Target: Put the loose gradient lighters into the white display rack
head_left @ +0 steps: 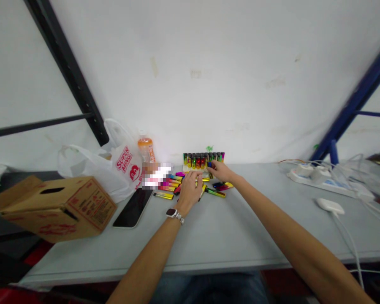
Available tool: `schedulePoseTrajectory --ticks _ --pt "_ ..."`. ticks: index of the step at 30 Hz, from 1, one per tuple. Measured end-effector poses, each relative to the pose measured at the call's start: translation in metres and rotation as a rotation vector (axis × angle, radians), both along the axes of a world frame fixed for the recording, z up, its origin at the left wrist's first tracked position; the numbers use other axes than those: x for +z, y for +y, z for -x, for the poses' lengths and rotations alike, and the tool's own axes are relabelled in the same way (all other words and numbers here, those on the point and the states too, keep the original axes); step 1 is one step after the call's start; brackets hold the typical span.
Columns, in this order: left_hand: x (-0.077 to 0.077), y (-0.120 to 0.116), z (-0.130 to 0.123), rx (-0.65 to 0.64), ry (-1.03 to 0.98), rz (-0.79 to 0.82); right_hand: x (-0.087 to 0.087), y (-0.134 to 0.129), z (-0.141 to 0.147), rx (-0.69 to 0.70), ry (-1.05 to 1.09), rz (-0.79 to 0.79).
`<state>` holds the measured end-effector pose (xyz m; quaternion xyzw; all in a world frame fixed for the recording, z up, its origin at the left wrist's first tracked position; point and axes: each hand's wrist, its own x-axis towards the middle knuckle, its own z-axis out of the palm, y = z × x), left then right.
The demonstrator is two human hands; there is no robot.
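Note:
Many shiny, brightly coloured lighters are in front of me. Several stand upright in a row [204,160] in a low pale holder against the wall. Loose lighters [164,196] lie spread on the table around my hands. My right hand [220,170] pinches a dark-topped lighter [210,173], held upright just in front of the row's right half. Over the loose pile, my left hand [191,188] has its fingers curled in. What is under those fingers is hidden. A yellow lighter [205,180] shows just right of their tips.
Left of the pile lie a black phone [134,209], an open cardboard box [82,207], a white plastic bag [120,169] and an orange-labelled bottle [146,148]. To the right are a power strip [329,182], a white charger [331,206] and cables. The grey table [240,236] meets the wall.

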<state>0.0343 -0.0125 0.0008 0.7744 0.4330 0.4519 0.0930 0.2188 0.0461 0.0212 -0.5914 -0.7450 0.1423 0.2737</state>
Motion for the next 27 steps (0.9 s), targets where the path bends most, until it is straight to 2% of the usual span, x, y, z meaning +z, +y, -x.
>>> schedulePoseTrajectory --ticks 3,5,9,13,21,27 --pt "-0.001 0.002 0.001 -0.008 -0.062 0.001 -0.004 -0.022 0.009 0.068 0.559 -0.137" --pt "-0.002 0.004 0.001 -0.01 -0.087 0.013 -0.007 -0.04 0.019 0.117 0.913 -0.101" --pt "-0.003 0.006 0.0 -0.029 -0.12 0.053 -0.009 -0.069 0.034 0.109 1.196 0.031" --pt "-0.003 0.006 -0.001 -0.055 -0.139 0.081 -0.014 -0.078 0.039 0.07 1.15 0.121" --pt "-0.001 0.004 -0.003 -0.087 -0.106 0.106 -0.026 -0.071 0.042 -0.178 0.84 -0.178" --pt "0.0 0.003 -0.003 -0.089 -0.099 0.097 -0.027 -0.079 0.044 -0.07 0.89 -0.159"
